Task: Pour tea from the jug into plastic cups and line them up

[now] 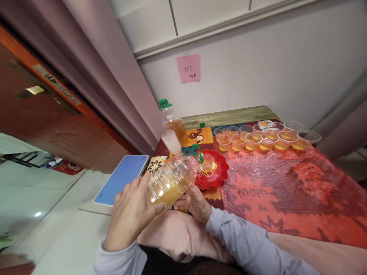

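A large clear bottle (169, 183) with yellow liquid is tilted, its neck toward a clear cup (208, 163) on a red scalloped plate (222, 173). My left hand (132, 208) wraps round the bottle's base end. My right hand (196, 202) holds its underside near the neck. A green handle ring (197, 152) hangs at the bottle's mouth. Some yellow liquid shows in the cup on the plate. Behind the held bottle are a stack of clear cups (171, 142) and a second bottle (176, 128) of amber liquid with a green cap.
Two rows of clear cups (254, 141), several with yellow liquid, stand at the table's back right. A green cap (202, 125) lies near the back edge. The tabletop (258, 198) has a red patterned cover. A blue stool (122, 177) is at the left.
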Available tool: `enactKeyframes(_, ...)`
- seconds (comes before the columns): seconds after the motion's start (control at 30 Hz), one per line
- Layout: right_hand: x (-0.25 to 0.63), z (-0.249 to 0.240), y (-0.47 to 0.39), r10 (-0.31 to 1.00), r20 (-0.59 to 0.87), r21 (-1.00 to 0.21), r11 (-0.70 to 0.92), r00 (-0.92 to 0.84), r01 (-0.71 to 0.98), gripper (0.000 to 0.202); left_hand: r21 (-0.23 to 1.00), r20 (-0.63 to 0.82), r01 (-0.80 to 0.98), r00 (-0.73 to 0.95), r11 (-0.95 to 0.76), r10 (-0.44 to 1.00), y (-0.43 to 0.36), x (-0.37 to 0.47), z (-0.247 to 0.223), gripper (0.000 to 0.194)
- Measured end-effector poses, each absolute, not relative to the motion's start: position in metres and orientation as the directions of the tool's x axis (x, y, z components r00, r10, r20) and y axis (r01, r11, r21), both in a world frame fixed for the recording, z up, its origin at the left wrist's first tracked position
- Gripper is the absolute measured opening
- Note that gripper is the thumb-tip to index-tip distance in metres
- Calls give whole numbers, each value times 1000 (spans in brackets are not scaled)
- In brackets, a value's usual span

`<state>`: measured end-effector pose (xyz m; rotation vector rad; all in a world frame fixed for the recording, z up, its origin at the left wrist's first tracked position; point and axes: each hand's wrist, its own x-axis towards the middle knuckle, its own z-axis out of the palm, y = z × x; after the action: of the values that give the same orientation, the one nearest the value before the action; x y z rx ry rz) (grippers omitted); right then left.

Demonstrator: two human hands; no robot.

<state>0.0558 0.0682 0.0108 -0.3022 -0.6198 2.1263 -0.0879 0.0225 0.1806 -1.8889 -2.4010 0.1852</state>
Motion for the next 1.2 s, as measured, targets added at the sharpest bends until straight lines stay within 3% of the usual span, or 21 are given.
enactKeyframes(0.13, 57, 8, 69, 845, -28, -572, -452, -535, -684, 78, 12, 69, 983, -183, 183, 981, 22, -109, 156, 92)
enactKeyframes(0.3, 59, 7, 75, 908, -42, -631, -348, -417, -693, 71, 403, 219, 912, -182, 81, 959, 29, -140, 114, 97)
enactKeyframes(0.43, 57, 12, 79, 932, 74, -619, -236, -355, -749, 73, 764, 248, 646, -288, -3, 925, 38, -152, 84, 100)
enactKeyframes(0.53, 55, 12, 77, 918, 147, -654, -190, -369, -732, 71, 932, 204, 361, -426, -41, 881, 47, -152, 56, 93)
enactKeyframes(0.7, 54, 4, 69, 896, 274, -830, 36, -350, -557, 48, 976, 218, 153, -635, -157, 741, 62, -138, 8, 86)
enactKeyframes(0.77, 56, 2, 67, 879, 283, -873, 70, -383, -483, 39, 969, 246, 175, -656, -174, 713, 66, -134, -4, 83)
enactKeyframes(0.97, 55, 0, 63, 851, 228, -922, 32, -473, -387, 38, 948, 302, 267, -584, -173, 754, 66, -135, -16, 92)
enactKeyframes(1.07, 55, 4, 64, 893, 222, -955, 118, -392, -274, 27, 949, 285, 282, -569, -143, 771, 65, -133, -15, 103)
enactKeyframes(1.2, 76, 23, 81, 958, 246, -967, 233, -148, -100, 28, 949, 292, 271, -549, -164, 783, 66, -128, -13, 105)
